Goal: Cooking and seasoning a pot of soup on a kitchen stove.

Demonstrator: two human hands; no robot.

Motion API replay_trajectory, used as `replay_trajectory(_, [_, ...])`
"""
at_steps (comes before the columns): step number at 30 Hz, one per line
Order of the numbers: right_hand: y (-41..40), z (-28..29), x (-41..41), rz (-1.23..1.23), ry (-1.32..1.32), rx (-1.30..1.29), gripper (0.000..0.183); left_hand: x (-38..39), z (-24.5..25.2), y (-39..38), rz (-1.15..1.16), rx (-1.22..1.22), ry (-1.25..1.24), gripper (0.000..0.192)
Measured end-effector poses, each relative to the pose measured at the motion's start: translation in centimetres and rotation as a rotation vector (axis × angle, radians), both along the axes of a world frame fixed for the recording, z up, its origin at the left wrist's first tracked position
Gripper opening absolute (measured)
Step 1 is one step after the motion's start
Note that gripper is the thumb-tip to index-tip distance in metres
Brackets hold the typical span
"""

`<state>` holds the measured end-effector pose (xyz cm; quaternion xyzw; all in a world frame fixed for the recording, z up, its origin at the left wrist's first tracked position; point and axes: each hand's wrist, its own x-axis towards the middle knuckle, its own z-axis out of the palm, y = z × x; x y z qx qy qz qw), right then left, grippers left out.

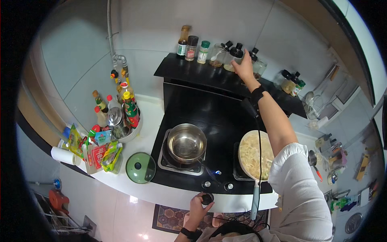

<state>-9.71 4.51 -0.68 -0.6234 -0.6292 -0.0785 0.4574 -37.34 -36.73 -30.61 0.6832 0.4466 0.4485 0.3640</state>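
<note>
My right hand [244, 68] reaches up to the black shelf behind the stove, its thumb and fingers around a glass seasoning jar [229, 63] with a black lid. Pale contents show in that jar, which is on the shelf. Low over the counter's front edge, my left hand [199, 208] grips a small container with a round black top [207, 199]; its body is mostly hidden. A steel pot [186, 143] sits on the left burner, with little or nothing visible inside. On the right, a light pan [254, 154] holds pale food, partly covered by my right arm.
Bottles and jars, including a green-capped shaker [203, 52], line the shelf [193, 69]. A green glass lid [141, 168] lies left of the stove, near a basket [133, 134] of bottles. The pan's handle [255, 199] projects past the counter edge. A black cable [260, 145] hangs over the pan.
</note>
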Motion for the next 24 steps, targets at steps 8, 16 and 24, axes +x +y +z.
replay_trajectory(8, [1.6, 0.5, 0.4, 0.092, 0.102, -0.066, 0.087, 0.3, -0.3, -0.7, -0.001, -0.163, -0.001, 0.048])
replay_trajectory(16, [3.0, 0.9, 0.6, 0.097, 0.09, -0.077, 0.089, 0.3, 1.1, -1.1, -0.038, -0.293, -0.037, 0.046])
replay_trajectory(24, [5.8, 0.7, 2.6, -0.247, -0.308, 0.078, 0.085, 0.9, 0.4, -0.9, 0.0, -0.228, -0.005, 0.049])
